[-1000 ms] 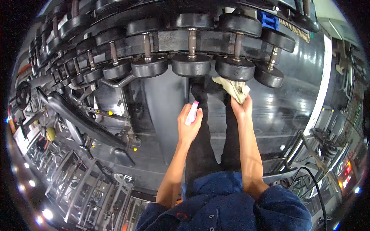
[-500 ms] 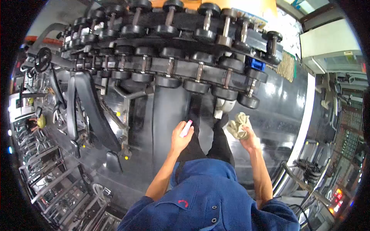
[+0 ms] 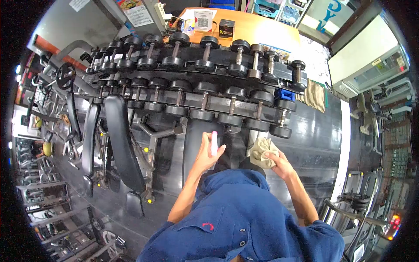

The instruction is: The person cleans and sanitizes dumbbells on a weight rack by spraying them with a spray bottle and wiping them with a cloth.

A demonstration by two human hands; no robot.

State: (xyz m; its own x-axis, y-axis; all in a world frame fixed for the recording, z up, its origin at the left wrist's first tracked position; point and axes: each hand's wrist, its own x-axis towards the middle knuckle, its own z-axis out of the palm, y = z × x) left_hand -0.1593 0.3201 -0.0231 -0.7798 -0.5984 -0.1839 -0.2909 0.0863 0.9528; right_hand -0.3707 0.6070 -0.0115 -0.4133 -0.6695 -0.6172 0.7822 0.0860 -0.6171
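My left hand (image 3: 207,153) is closed around a small white spray bottle (image 3: 214,143) with a pink top, held upright just below the lower row of dumbbells. To the right, my right hand (image 3: 280,163) grips a crumpled beige cloth (image 3: 263,153) between thumb and fingers. The cloth is near the lower right dumbbells, not visibly touching them. Black dumbbells (image 3: 204,101) rest in two tiers on a dark rack (image 3: 218,77) in front of me.
Beyond the rack is a wooden desk (image 3: 248,28) with a QR sign and a dark box. Padded benches (image 3: 124,142) stand at left. A white refrigerator (image 3: 364,54) is at upper right. A striped mat (image 3: 313,96) lies beside the rack's right end.
The view has tilted up, showing more of the desk. My right hand and the cloth have moved left, closer to my left hand, and the bottle is now more upright.
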